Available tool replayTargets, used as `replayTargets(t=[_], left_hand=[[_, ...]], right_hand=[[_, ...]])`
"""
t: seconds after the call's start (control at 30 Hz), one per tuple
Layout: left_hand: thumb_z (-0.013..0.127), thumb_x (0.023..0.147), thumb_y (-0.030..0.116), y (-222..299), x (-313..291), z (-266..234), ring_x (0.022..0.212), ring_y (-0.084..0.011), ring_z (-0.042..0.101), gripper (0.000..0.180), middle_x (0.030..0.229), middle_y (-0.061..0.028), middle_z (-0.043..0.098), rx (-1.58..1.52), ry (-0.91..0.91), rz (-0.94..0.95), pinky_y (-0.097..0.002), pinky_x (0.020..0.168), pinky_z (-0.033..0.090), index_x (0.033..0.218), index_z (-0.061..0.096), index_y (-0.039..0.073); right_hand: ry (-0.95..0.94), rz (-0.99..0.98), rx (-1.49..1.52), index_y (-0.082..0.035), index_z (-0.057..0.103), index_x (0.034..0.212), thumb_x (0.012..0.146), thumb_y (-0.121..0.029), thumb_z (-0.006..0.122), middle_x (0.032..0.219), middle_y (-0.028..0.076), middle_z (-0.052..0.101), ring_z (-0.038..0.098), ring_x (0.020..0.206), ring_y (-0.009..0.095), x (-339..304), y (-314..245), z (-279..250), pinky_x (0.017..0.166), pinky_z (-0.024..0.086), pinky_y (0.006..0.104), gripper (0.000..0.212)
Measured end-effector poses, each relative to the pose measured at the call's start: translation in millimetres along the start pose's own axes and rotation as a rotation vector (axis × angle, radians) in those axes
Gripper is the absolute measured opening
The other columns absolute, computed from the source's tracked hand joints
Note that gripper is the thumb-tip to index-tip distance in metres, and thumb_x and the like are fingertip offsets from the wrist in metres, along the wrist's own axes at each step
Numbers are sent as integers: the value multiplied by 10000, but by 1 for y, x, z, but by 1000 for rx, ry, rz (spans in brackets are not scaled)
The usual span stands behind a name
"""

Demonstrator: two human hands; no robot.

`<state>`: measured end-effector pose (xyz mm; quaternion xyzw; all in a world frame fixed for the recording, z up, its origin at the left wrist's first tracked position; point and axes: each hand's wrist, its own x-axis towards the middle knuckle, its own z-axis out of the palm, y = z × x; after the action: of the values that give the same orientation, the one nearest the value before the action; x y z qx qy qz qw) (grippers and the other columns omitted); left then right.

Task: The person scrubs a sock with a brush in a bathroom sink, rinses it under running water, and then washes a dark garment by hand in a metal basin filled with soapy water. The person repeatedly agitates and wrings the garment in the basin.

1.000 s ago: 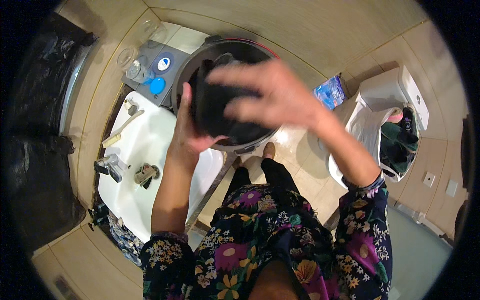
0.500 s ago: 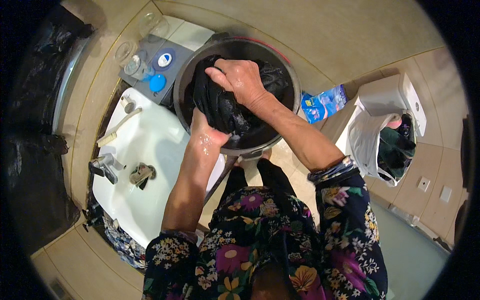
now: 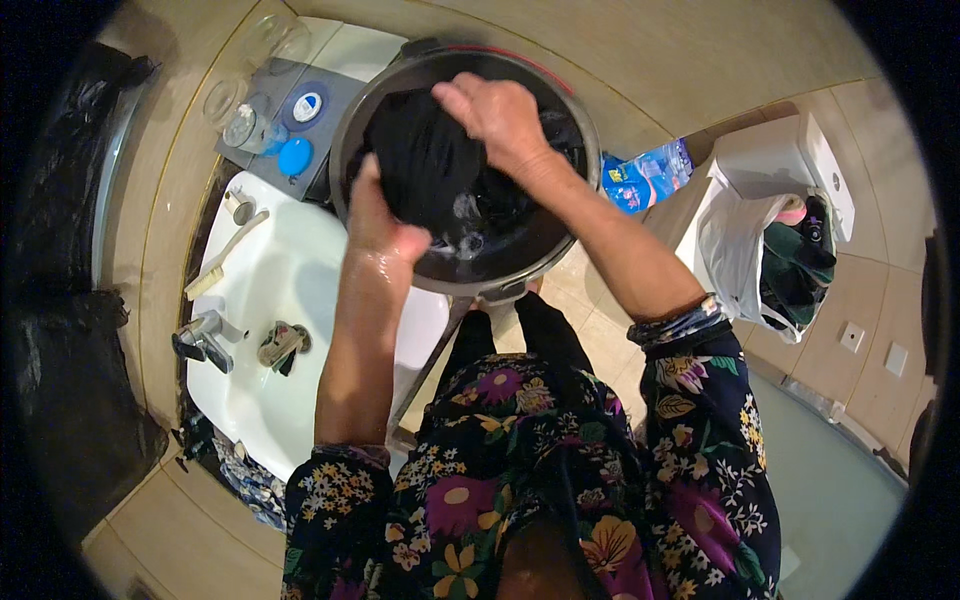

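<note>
A wet black cloth [image 3: 422,150] is bunched up inside a large dark round basin [image 3: 342,130]. My right hand [image 3: 500,118] grips the cloth's upper right side, its fingers curled and slightly smeared by motion. At the lower left of the cloth, my left hand [image 3: 380,222] holds its edge between thumb and fingers, with the fingertips partly hidden. Water glistens on my left wrist. Some suds and dark water show in the basin below the cloth.
Left of the basin stands a white sink [image 3: 320,250] with a faucet [image 3: 205,340], a brush [image 3: 212,275] and a small cloth [image 3: 284,345]. Glass jars and a blue lid [image 3: 295,156] sit behind it. Rightward are a blue packet [image 3: 645,178] and a white bag [image 3: 735,255] with dark things.
The black cloth has spread out and shifted up and left in the basin. My left hand has moved left and up; my right hand has moved up a little. The view has shifted slightly.
</note>
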<state>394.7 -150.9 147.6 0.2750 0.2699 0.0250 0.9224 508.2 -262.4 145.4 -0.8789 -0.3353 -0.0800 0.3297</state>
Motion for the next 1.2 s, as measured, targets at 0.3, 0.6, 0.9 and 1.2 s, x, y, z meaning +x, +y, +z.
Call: replayTargets(t=[0.3, 0.6, 0.9, 1.2], left_hand=[[544, 712, 664, 18, -35, 0, 1185, -359, 419, 792, 1238, -135, 494, -198, -40, -247, -576, 933, 336, 1267, 432, 111], [441, 890, 396, 11, 10, -19, 1040, -180, 532, 444, 1138, -79, 563, -9, -283, -136, -326, 920, 411, 1168, 504, 56], [521, 836, 448, -24, -1, -7, 1026, -203, 520, 389, 1068, -31, 556, -129, 65, -100, -413, 862, 430, 1108, 512, 170], [532, 829, 373, -8, 0, 7, 1019, -243, 548, 389, 1090, -78, 586, -147, 85, -13, -438, 890, 416, 1142, 535, 142]], right_hand=[[-8, 106, 655, 1, 597, 786, 808, -356, 564, 666, 186, 581, 567, 612, 277, -3, -29, -57, 606, 449, 359, 359], [22, -503, 365, -99, 494, 619, 707, -283, 625, 569, 49, 478, 512, 505, 214, -65, -106, -25, 485, 366, 319, 242], [224, -127, 164, -79, 563, 589, 782, -351, 577, 556, 113, 561, 577, 523, 310, -14, -42, 17, 447, 457, 405, 333], [98, -95, 134, -84, 588, 685, 860, -334, 512, 582, 149, 559, 577, 586, 343, 7, -19, 16, 496, 463, 403, 314]])
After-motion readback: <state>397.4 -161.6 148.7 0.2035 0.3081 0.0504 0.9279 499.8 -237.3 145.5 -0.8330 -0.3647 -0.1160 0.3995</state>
